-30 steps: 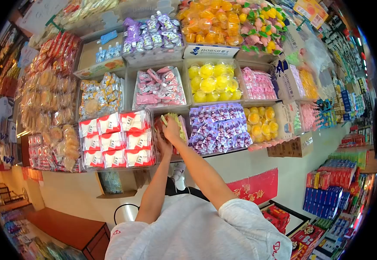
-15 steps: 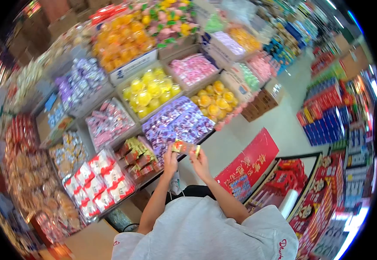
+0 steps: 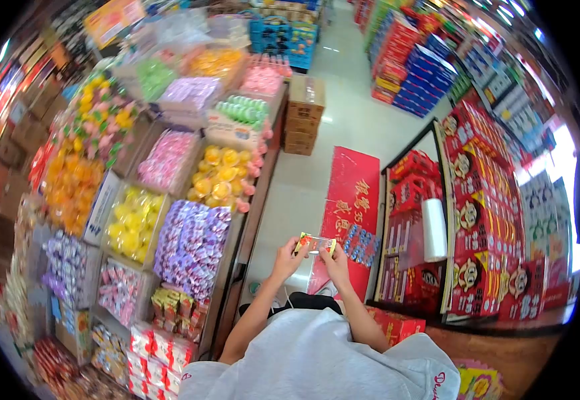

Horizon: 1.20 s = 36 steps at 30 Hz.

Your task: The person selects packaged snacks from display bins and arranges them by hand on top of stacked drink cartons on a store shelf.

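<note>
A small snack packet [image 3: 318, 245] with yellow and red ends and a see-through middle is stretched level between my two hands. My left hand [image 3: 289, 259] pinches its left end, and my right hand [image 3: 335, 263] grips the right end. Both hands are over the aisle, in front of my body, to the right of the display bins. Similar yellow and red packets [image 3: 170, 308] stand in a bin at lower left. Purple wrapped sweets [image 3: 193, 248] fill the bin beyond them.
Left are bins of yellow cups [image 3: 133, 225], orange cups [image 3: 220, 177] and pink sweets [image 3: 166, 160]. Brown cartons [image 3: 304, 110] are stacked ahead. A red mat [image 3: 346, 190] lies on the floor. A rack with a white roll [image 3: 434, 230] and red boxes [image 3: 466, 217] stands right.
My view and body have turned right, from the bins towards the aisle. The packet stays in both hands, now over the floor and red mat instead of beside the purple sweets.
</note>
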Motion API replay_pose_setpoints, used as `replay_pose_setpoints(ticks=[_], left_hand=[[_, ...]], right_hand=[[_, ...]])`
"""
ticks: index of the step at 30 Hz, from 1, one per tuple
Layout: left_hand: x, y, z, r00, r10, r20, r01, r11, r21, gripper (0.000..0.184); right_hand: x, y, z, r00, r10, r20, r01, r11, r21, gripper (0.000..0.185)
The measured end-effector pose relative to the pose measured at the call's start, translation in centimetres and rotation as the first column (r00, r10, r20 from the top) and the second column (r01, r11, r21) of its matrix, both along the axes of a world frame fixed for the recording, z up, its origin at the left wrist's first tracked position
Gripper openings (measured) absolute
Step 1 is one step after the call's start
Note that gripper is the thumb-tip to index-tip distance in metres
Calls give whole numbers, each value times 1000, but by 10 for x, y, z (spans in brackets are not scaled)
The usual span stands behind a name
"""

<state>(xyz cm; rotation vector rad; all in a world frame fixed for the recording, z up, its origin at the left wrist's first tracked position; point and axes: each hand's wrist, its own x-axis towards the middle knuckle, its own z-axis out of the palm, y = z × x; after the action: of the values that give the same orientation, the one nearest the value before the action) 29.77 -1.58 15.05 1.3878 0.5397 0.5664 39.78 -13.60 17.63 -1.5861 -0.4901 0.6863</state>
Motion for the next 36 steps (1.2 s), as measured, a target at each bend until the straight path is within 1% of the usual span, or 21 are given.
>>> replay_pose_setpoints(ticks=[1,3,4,6,9,11,13,14,16,17,19,21,23,27,28,29,31,32,33,35,36], left_hand=[[13,-7,-5,999,-40,-8,40,999,7,24],[40,-22,-14,990,-79,-116,93,988,119,28],[52,-32,-11,985,-120,-123,135,983,126,28],[75,-53,-1,984,-129,-123,145,981,126,29],[106,-78,15,964,-222,-145,247,953,179,28],[122,-95,9,929,-312,-198,344,926,153,28],[141,-113,-5,931,-342,-128,362,911,198,29],[147,-122,-6,920,-365,-140,388,899,205,29],[159,-136,6,870,-409,-273,468,861,201,28],[166,-143,10,857,-430,-286,493,845,207,28],[183,-159,8,876,-436,-205,476,848,233,26],[200,-173,0,859,-479,-184,510,834,211,26],[216,-187,-4,834,-527,-166,551,815,181,25],[264,-228,12,787,-601,-142,616,751,238,23],[276,-238,17,734,-652,-192,679,695,237,20],[288,-250,21,676,-696,-241,737,634,234,17],[315,-280,33,615,-759,-214,786,569,241,18],[333,-298,40,616,-770,-164,768,541,343,20],[347,-317,46,614,-781,-112,737,516,437,21],[376,-355,58,548,-826,-136,800,470,373,22],[401,-374,29,580,-814,-35,672,453,586,23]], right_hand=[[8,-11,-2,999,-40,-8,40,999,7,17],[24,-34,-9,990,-119,81,122,992,-31,16],[29,-44,2,990,-135,35,137,990,-43,19],[40,-67,2,974,-224,22,224,974,-38,19],[55,-97,-1,941,-340,11,340,941,-1,21],[63,-117,6,910,-413,-16,413,910,-27,22],[71,-136,-11,891,-453,-40,454,891,8,28],[75,-145,-17,873,-482,-71,485,874,26,30],[84,-159,-23,844,-525,-110,532,846,40,36],[89,-166,-24,828,-547,-123,555,830,46,36],[102,-179,-14,826,-553,-110,560,827,47,38],[111,-193,-9,785,-598,-162,614,786,72,35],[125,-203,3,764,-642,-66,645,759,85,32],[152,-238,-10,647,-755,-103,761,633,144,29],[157,-253,-3,633,-764,-120,773,630,67,22],[163,-265,1,605,-787,-118,796,601,68,22],[178,-288,5,491,-869,-62,867,482,124,21],[193,-302,-2,409,-911,41,894,410,180,19],[204,-319,1,353,-925,138,918,371,139,19],[229,-351,3,268,-963,-18,945,259,201,21],[242,-370,7,225,-967,117,949,245,201,25]])
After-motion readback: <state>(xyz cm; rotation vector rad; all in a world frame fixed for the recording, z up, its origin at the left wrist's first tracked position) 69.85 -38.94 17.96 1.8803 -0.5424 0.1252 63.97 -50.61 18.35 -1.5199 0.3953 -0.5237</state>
